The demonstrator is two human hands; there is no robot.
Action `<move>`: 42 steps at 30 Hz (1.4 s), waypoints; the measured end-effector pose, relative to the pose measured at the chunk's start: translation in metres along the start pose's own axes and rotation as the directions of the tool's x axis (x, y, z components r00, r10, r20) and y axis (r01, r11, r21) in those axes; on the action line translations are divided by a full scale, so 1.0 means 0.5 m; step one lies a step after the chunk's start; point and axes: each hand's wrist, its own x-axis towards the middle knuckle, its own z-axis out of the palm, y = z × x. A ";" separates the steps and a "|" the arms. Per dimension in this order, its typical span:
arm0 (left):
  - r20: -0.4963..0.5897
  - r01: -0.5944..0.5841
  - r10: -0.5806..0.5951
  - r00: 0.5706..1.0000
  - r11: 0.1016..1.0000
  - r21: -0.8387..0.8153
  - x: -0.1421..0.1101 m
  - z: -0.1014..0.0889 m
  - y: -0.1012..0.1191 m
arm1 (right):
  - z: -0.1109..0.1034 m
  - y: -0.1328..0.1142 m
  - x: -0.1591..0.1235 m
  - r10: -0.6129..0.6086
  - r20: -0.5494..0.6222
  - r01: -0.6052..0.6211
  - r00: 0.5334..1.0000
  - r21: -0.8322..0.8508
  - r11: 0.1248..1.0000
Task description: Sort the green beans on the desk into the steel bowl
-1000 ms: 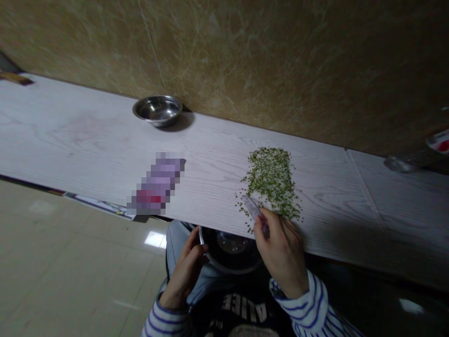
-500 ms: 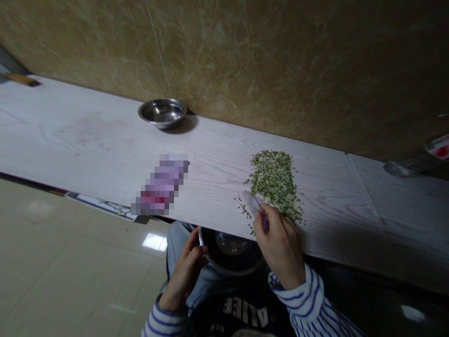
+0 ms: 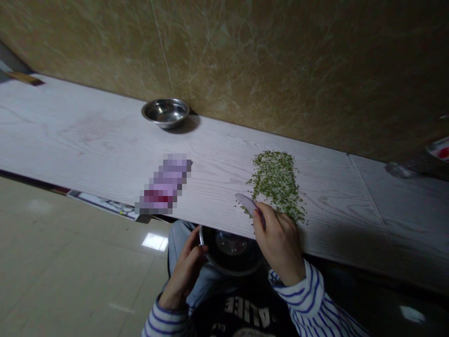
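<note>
A heap of small green beans (image 3: 277,182) lies on the pale wood-grain table (image 3: 87,145). My right hand (image 3: 278,245) is closed on a small pale plastic spoon (image 3: 246,203), its tip at the near left edge of the heap. Below the table's front edge my left hand (image 3: 185,269) grips the rim of a steel bowl (image 3: 229,252) held over my lap. Both sleeves are striped blue and white.
A second steel bowl (image 3: 165,112) stands at the back by the brown marbled wall (image 3: 245,61). A blurred-out purple object (image 3: 164,184) lies near the front edge. A wooden stick (image 3: 24,78) is far left; a clear item (image 3: 398,169) far right. Tiled floor (image 3: 70,271) lies left.
The spoon in my right hand has swung left and lower across the loose beans near the front edge. The left hand and bowl have stayed put.
</note>
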 end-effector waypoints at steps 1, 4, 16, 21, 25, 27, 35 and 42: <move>-0.003 0.001 -0.001 1.000 1.000 -0.005 0.000 0.000 0.000 | -0.001 0.001 -0.001 -0.002 -0.004 0.002 1.000 0.002 1.000; 0.002 0.008 -0.008 1.000 1.000 -0.007 -0.001 0.001 0.001 | -0.001 0.003 0.003 -0.007 -0.018 0.007 1.000 0.002 1.000; 0.040 0.009 -0.010 0.999 1.000 0.004 -0.001 0.002 0.000 | -0.021 -0.003 0.000 -0.104 0.151 0.095 0.983 0.068 0.993; 0.076 -0.007 0.007 0.997 1.000 -0.003 -0.004 0.003 0.004 | -0.023 -0.004 0.004 -0.126 0.162 0.111 0.979 0.102 0.989; 0.077 -0.004 0.006 0.997 0.999 -0.032 -0.007 0.001 0.005 | -0.016 -0.011 0.017 -0.166 0.174 0.150 0.971 0.099 0.984; 0.088 0.012 -0.008 0.996 0.999 -0.038 -0.009 -0.001 0.004 | -0.015 -0.015 0.019 -0.197 0.181 0.177 0.963 0.120 0.977; 0.121 0.032 -0.027 0.992 0.999 -0.044 -0.011 0.001 0.001 | -0.034 -0.007 0.002 -0.282 0.189 0.244 0.940 0.204 0.948; 0.129 0.040 -0.035 0.991 0.998 -0.041 -0.012 0.009 -0.004 | -0.059 0.008 -0.017 -0.320 0.226 0.263 0.920 0.250 0.932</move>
